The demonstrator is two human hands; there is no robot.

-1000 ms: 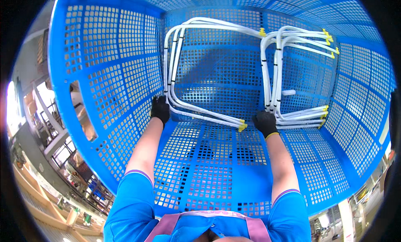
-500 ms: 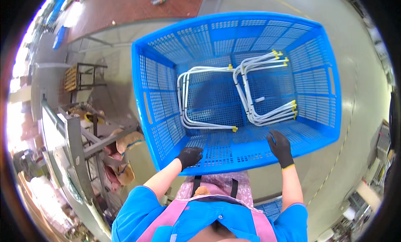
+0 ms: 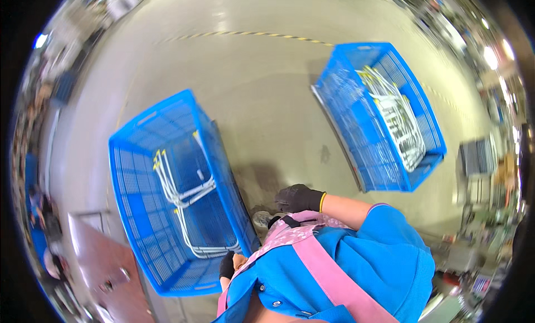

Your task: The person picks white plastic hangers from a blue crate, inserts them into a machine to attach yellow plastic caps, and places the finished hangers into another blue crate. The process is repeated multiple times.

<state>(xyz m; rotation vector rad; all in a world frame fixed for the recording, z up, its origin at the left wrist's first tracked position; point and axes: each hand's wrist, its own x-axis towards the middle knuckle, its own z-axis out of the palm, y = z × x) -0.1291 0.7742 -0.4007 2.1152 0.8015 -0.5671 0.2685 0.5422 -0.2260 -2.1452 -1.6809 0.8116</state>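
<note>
The grip of the left hand (image 3: 227, 265) sits at the near crate's (image 3: 184, 195) corner, closure hidden; right hand (image 3: 298, 198) hangs empty beside it; white tubes (image 3: 181, 197) inside; hold both rims for steadiness.

White tube frames (image 3: 184, 197) in blue crate (image 3: 134, 156)

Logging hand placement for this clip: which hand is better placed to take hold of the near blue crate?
Left, probably. The left hand is right beside the near blue crate, at its corner by the white tubes. The right hand hangs free over the floor, apart from both crates.
</note>
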